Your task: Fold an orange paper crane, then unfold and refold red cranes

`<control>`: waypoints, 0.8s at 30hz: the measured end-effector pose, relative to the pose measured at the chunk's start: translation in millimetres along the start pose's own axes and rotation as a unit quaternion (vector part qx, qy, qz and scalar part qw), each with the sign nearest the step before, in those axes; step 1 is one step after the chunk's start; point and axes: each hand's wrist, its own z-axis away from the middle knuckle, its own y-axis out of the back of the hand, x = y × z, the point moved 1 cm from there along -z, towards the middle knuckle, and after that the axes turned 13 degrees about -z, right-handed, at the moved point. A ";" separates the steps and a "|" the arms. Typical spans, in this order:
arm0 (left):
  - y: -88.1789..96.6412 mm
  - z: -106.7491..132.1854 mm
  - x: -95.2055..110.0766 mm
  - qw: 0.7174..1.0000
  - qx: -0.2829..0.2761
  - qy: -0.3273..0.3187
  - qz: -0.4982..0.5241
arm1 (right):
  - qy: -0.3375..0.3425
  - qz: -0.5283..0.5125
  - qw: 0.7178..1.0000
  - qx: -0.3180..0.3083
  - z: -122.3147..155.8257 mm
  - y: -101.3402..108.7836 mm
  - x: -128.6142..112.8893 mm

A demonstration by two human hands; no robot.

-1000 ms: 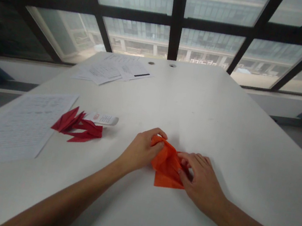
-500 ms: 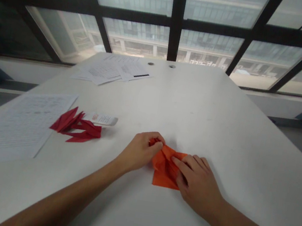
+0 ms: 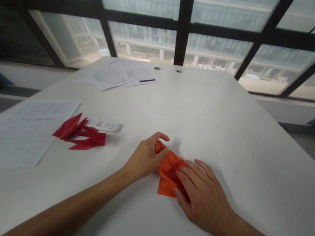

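The left grip (image 3: 145,157) was closed on the upper left corner of a folded orange sheet (image 3: 170,167), thumb in front, forefinger arched above. The right grip (image 3: 206,195) was open, fingers loosely spread over the sheet's right part. The sheet was between both grips, its lower edge ending at the right thumb. Well left of the left grip, red folded pieces (image 3: 95,136) lay by a white card (image 3: 112,127), one tip meeting the edge of a printed page (image 3: 14,131). Loose papers (image 3: 111,78) lay farther ahead. Right of the right grip, the table (image 3: 232,134) gave room out to its slanting edge.
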 end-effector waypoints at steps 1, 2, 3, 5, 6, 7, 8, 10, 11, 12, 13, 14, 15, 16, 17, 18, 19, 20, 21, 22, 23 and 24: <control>0.6 0.1 0.5 1.000 -0.002 -0.004 0.001 | 0.005 -0.001 1.000 -0.001 0.0 -0.4 -0.2; 1.4 0.0 0.8 1.000 -0.005 -0.009 0.002 | 0.004 -0.002 1.000 -0.003 0.0 -0.6 -0.3; 2.7 -0.4 0.8 1.000 -0.010 -0.018 0.004 | 0.000 -0.004 1.000 -0.005 0.0 -0.7 -0.5; 6.9 -2.0 -0.1 0.998 -0.038 -0.057 0.017 | -0.009 -0.011 1.000 -0.008 -0.1 -0.5 -0.5; 10.3 -3.0 -0.8 0.994 -0.061 -0.088 0.028 | -0.013 -0.015 1.000 -0.007 -0.2 -0.3 -0.4; 14.4 -3.9 -1.6 0.985 -0.105 -0.127 0.042 | -0.016 -0.019 1.000 -0.006 -0.2 -0.2 -0.2; 19.3 -4.6 -2.6 0.973 -0.154 -0.164 0.047 | -0.018 -0.021 1.000 -0.005 -0.3 -0.1 0.0; 31.3 -6.2 -5.4 0.952 -0.207 -0.217 0.059 | -0.021 -0.025 0.999 -0.003 -0.3 0.0 0.6; 36.9 -7.0 -7.0 0.941 -0.236 -0.233 0.065 | -0.021 -0.027 0.999 -0.002 -0.3 0.0 1.0; 41.8 -7.7 -8.9 0.932 -0.260 -0.238 0.083 | -0.021 -0.030 0.999 -0.001 -0.3 -0.2 1.3; 45.6 -8.6 -10.8 0.925 -0.279 -0.235 0.107 | -0.022 -0.034 0.999 -0.001 -0.1 -0.5 1.6; 47.9 -9.4 -12.7 0.922 -0.290 -0.232 0.112 | -0.022 -0.038 0.999 -0.001 0.1 -1.0 2.0; 49.0 -10.2 -14.6 0.922 -0.293 -0.229 0.112 | -0.023 -0.042 0.999 -0.002 0.3 -1.5 2.3; 49.0 -10.9 -16.3 0.924 -0.289 -0.228 0.105 | -0.023 -0.045 0.999 -0.003 0.6 -2.2 2.5; 48.1 -11.5 -17.6 0.927 -0.282 -0.229 0.091 | -0.023 -0.048 0.999 -0.002 0.8 -2.7 2.7; 46.7 -11.9 -18.7 0.930 -0.272 -0.233 0.077 | -0.023 -0.051 0.998 -0.001 1.0 -3.2 2.8; 45.3 -12.0 -19.4 0.933 -0.265 -0.236 0.065 | -0.022 -0.053 0.998 0.002 1.1 -3.4 2.8; 44.1 -12.1 -19.9 0.934 -0.261 -0.239 0.056 | -0.021 -0.055 0.998 0.005 1.0 -3.4 2.6; 43.3 -12.1 -20.1 0.935 -0.258 -0.239 0.052 | -0.020 -0.057 0.998 0.006 0.8 -3.1 2.4; 42.9 -12.1 -20.2 0.935 -0.256 -0.239 0.048 | -0.021 -0.059 0.998 0.007 0.5 -2.6 2.0; 42.9 -12.4 -20.3 0.936 -0.254 -0.239 0.045 | -0.022 -0.060 0.998 0.006 0.1 -1.9 1.6; 43.0 -12.8 -20.5 0.937 -0.251 -0.240 0.041 | -0.024 -0.062 0.998 0.004 -0.2 -1.1 1.2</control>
